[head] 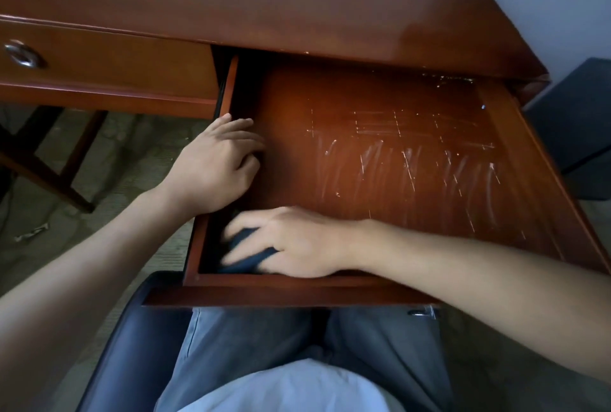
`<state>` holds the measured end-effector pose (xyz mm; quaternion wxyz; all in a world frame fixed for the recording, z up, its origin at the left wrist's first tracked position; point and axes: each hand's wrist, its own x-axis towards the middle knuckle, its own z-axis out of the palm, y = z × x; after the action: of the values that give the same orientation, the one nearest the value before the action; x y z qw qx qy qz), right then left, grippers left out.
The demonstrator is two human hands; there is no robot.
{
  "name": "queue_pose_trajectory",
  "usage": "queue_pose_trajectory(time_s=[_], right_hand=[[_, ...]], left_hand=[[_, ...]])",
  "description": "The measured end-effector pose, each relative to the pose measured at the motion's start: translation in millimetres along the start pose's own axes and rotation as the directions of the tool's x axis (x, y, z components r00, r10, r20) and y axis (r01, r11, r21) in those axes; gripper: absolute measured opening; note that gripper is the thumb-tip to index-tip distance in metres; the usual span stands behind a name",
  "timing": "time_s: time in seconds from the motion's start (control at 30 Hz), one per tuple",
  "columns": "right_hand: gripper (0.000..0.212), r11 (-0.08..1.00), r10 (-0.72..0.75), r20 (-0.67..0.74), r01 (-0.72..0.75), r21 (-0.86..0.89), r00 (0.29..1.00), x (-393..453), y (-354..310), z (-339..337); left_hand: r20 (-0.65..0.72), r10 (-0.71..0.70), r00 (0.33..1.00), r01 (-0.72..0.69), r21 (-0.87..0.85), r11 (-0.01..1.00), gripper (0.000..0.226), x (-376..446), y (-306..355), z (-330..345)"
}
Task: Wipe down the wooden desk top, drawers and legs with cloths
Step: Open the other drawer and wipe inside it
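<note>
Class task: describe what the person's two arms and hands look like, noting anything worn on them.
Both forearms are bare to the frame edge, no sleeves showing. The left hand and right hand wear no gloves, rings, watch or bands that can be seen. The right hand's fingers are motion-blurred.

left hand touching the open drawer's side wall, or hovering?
Touching. In the head view the left hand rests on the left wall of the open drawer, fingers curled over its top edge into the inside, no gap visible.
</note>
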<state>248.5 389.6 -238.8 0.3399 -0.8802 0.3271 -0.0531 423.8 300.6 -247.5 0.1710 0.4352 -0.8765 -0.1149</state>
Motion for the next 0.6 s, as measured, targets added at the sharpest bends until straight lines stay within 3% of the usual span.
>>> queue_pose_trajectory(time_s=[0.13,0.2,0.3,0.37,0.47,0.53,0.6], right_hand=[[0.050,0.987,0.149,0.212,-0.157,0.019,0.966,-60.0,20.2,-41.9],[0.052,0.951,0.309,0.281,-0.288,-0.112,0.909,-97.1,30.7,-67.4],[0.050,0.854,0.485,0.302,-0.369,-0.368,0.821,-125.3,34.8,-103.1],[0.045,0.878,0.432,0.185,-0.365,-0.310,0.883,-116.5,31.4,-118.9],[0.039,0.963,0.222,-0.043,-0.226,-0.146,0.974,-78.1,21.8,-98.3],[0.040,0.984,0.168,-0.018,-0.169,-0.055,0.986,-61.6,15.1,-60.3],[0.043,0.975,0.213,0.054,-0.215,0.051,0.976,-69.2,13.0,-35.3]], left_hand=[[0.033,0.028,0.999,-0.031,0.106,0.994,0.063,0.9,-2.7,2.0],[0.045,0.086,0.995,-0.092,0.159,0.983,0.055,0.1,0.0,-1.2],[0.088,0.199,0.976,-0.209,0.133,0.969,0.042,-4.4,14.7,-7.3],[0.116,0.250,0.961,-0.264,0.126,0.956,0.042,-10.3,29.0,-7.6],[0.158,0.260,0.953,-0.285,0.163,0.944,0.038,-16.8,33.6,-0.9],[0.156,0.207,0.966,-0.236,0.197,0.952,0.039,-16.4,29.5,-1.2],[0.155,0.180,0.971,-0.204,0.163,0.965,0.041,-15.6,29.1,-4.8]])
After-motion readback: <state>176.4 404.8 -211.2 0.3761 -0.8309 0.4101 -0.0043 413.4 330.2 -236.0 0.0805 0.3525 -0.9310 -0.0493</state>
